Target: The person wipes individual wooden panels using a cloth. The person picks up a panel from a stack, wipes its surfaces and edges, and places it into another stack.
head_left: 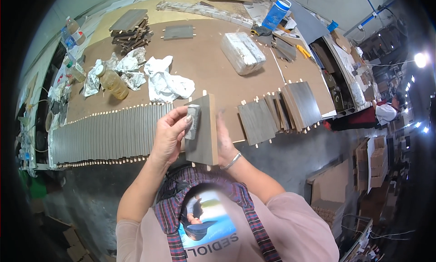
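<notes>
Upright in front of me stands a grey wooden panel with light dowel pegs at its top and bottom edges. My left hand pinches a small grey sanding block against the panel's left face. On the other side, my right hand, with a bracelet at the wrist, steadies the panel; its fingers are partly hidden and blurred. A long row of similar dowelled panels stands on edge to the left along the table's front. More panels lean together on the right.
On the brown table lie crumpled white cloths, a jar of yellowish liquid, a wrapped block and a stack of panels. A blue jug and a yellow-handled tool are at the back right. A person is farther right.
</notes>
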Motion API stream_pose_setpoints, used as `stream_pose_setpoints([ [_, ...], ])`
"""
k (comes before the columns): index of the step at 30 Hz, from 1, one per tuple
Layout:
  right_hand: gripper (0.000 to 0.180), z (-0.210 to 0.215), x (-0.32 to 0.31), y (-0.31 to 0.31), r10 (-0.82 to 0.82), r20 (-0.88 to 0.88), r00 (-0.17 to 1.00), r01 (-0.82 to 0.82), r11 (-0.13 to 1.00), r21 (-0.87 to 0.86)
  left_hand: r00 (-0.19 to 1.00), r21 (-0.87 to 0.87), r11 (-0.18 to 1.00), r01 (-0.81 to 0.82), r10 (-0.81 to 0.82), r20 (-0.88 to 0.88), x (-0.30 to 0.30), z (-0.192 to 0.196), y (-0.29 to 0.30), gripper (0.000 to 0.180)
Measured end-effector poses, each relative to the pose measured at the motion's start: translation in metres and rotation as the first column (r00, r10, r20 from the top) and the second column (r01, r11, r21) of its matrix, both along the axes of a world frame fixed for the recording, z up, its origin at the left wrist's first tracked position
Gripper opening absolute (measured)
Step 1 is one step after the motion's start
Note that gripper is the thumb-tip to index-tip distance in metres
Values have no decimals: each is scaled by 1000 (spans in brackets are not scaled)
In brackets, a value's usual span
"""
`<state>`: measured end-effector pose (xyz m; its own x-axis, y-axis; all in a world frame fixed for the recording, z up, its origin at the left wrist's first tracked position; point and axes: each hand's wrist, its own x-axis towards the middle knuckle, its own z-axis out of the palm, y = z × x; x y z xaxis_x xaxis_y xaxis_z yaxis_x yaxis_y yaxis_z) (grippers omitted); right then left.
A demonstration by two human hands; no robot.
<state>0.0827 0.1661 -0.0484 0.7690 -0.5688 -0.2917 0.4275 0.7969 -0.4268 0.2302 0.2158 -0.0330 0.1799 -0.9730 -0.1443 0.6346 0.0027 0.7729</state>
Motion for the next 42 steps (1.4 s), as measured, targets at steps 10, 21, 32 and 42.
stream_pose_setpoints([
  [10,82,-7,-16,-1,23,64,998,-20,999,-47,827,-132,988,-84,143,544,-14,45,6,36],
  [21,86,11,-18,-13,-80,268,960,68,996,51,551,-64,918,-390,288,783,49,4,-15,35],
  [32,76,0,-17,-53,-173,355,919,167,985,47,235,-337,938,80,311,921,-23,19,18,38],
  [42,84,4,-78,-78,-788,-616,17,-660,454,-599,387,-173,958,-227,252,887,17,9,45,36],
])
